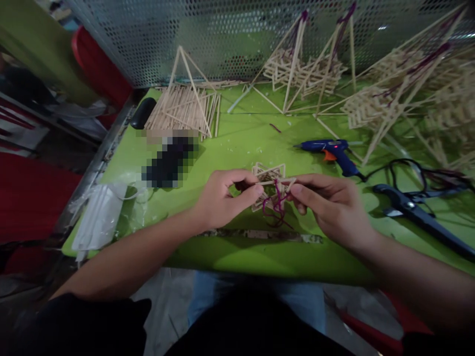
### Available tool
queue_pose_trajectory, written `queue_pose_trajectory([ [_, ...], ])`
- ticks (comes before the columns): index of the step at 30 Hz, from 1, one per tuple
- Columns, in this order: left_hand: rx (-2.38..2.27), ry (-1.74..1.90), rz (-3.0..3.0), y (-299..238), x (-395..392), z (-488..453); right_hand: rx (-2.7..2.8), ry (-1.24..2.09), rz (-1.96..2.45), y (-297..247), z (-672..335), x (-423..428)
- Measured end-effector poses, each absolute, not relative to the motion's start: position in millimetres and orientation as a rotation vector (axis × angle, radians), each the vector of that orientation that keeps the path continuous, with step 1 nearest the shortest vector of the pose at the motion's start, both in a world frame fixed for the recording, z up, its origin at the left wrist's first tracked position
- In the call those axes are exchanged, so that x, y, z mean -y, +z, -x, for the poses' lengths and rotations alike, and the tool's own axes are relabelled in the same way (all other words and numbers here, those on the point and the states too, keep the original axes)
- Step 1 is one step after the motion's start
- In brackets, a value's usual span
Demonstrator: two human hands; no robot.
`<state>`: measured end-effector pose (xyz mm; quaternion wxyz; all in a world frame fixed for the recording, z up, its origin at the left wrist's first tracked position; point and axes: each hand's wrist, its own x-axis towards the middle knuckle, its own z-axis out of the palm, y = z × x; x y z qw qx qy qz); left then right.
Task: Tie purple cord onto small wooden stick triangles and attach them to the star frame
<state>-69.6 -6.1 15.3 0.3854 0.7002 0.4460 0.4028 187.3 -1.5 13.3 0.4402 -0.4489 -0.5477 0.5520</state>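
My left hand and my right hand meet over the green table, each pinching one end of a small bundle of wooden sticks. Purple yarn is wound around the middle of the sticks and its loose end dangles below. Under the hands lies a small woven stick piece, partly hidden by my fingers.
A blue glue gun lies right of centre, black scissors further right. Finished stick frames stand along the back, with more frames at the right. A pile of loose sticks lies back left, a white face mask at the left edge.
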Motion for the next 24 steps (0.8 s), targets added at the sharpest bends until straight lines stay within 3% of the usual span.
queue_pose_trajectory([
  [15, -1.12, 1.072, -1.674, 13.0, 3.2, 66.8, 1.309, 1.414, 1.075, 18.5, -187.1, 0.6],
  [24, -1.12, 1.123, -1.799, 14.6, 12.6, 67.3, 1.43, 1.235, 1.022, 13.4, -188.9, 3.9],
])
